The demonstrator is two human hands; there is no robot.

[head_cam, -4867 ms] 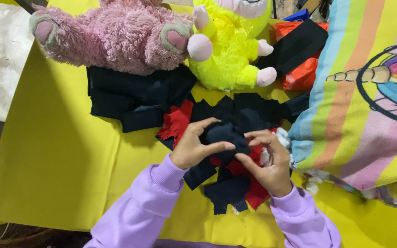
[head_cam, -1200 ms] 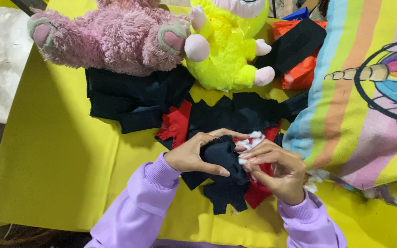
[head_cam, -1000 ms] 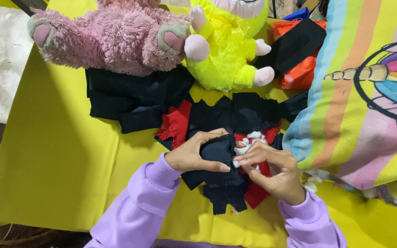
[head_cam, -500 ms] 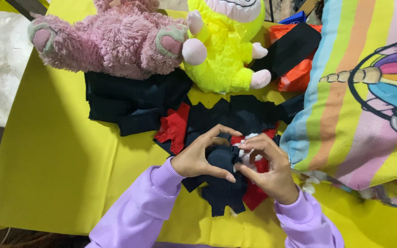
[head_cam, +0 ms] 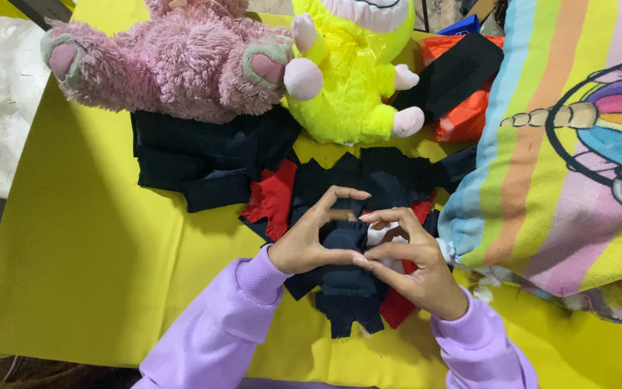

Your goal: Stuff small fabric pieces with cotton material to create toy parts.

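My left hand (head_cam: 309, 241) and my right hand (head_cam: 413, 261) meet over a small dark navy fabric piece (head_cam: 345, 277) that lies on a yellow cloth (head_cam: 73, 238). Both hands pinch its upper edge, thumbs and fingertips touching. A bit of white stuffing (head_cam: 379, 234) shows under my right fingers. Red fabric (head_cam: 273, 198) and more navy fabric (head_cam: 383, 180) lie under and around the piece. Both sleeves are lilac.
A pink plush toy (head_cam: 174, 61) and a bright yellow plush toy (head_cam: 350, 79) lie at the far side. A folded dark garment (head_cam: 196, 158) sits below the pink toy. A striped rainbow pillow (head_cam: 570, 144) fills the right. Orange and black cloth (head_cam: 462, 86) lies beside it.
My hands have kept working the navy piece in place, fingers shifting from flat on it to pinching its top edge. The view has moved slightly.
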